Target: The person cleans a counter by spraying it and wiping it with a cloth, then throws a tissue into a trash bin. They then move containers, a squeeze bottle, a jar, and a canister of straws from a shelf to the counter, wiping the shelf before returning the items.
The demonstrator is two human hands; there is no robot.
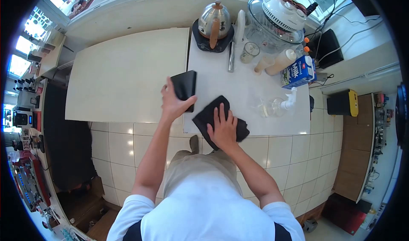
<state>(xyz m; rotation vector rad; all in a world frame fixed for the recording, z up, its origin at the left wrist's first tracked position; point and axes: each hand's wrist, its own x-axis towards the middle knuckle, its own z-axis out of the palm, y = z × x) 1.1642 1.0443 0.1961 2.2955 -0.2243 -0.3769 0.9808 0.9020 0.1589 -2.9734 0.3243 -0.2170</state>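
Note:
My left hand is closed around a flat black rectangular slab, thumb along the near edge and fingers along its left side. The slab lies over the seam between the two white tabletops; its exact kind does not show. To the right, my right hand rests on a folded black cloth, fingers spread and lying flat on top. The cloth sits at the front edge of the right-hand table, and one corner hangs past that edge. Part of the cloth is hidden under my palm.
Along the back stands a steel kettle on a black base. Beside it are a glass jar, a large glass bowl with a white lid unit, bottles and a blue milk carton. A clear pump bottle stands front right.

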